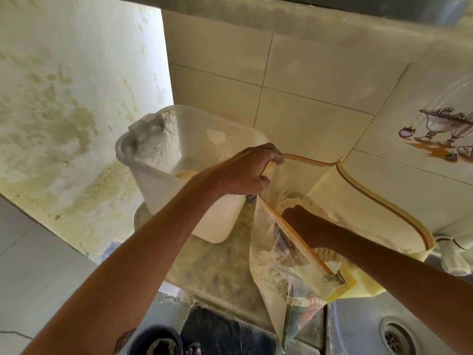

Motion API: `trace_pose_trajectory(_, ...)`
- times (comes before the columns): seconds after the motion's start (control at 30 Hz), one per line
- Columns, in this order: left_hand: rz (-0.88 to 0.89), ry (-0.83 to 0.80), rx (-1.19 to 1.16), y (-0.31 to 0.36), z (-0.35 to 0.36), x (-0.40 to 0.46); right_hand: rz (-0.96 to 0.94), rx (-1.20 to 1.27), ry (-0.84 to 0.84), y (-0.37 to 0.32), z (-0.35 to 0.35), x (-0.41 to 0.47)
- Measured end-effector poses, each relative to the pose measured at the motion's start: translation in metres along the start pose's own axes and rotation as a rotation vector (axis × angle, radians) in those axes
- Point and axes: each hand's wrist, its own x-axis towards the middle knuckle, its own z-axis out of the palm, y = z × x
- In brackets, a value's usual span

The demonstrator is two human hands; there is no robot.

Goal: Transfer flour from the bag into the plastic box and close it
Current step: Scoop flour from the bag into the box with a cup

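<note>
Your left hand (247, 172) pinches the zip rim of the clear yellow-trimmed plastic flour bag (294, 265), mouth upward; your right hand (304, 221) is inside, grip unclear. The translucent plastic box (163, 185) stands just beside.

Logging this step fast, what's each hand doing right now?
Left hand: fingers pinch the zipper edge of the bag, holding it open.
Right hand: down inside the bag, in the flour; its grip cannot be told.
</note>
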Motion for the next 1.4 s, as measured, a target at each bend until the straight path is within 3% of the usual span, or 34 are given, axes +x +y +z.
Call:
trace_pose_trajectory(0.17, -0.007, -0.004, -0.023, -0.001, 0.0, 0.0, 0.017, 0.239, 0.086, -0.003, -0.013, -0.014)
trace_pose_trajectory(0.57, -0.018, 0.011, -0.033, -0.001, -0.001, 0.0, 0.116, 0.554, 0.234, 0.013, -0.026, -0.05)
trace_pose_trajectory(1.03, -0.016, 0.095, -0.173, -0.005, -0.009, -0.001, 0.073, 0.581, 0.48, 0.009, -0.055, -0.081)
trace_pose_trajectory(1.23, 0.037, 0.28, -0.259, -0.016, -0.022, -0.004, -0.03, 0.623, 0.497, 0.002, -0.076, -0.096)
trace_pose_trajectory(1.4, -0.042, 0.406, -0.148, -0.044, -0.061, -0.031, -0.162, 0.655, 0.519, -0.02, -0.1, -0.094)
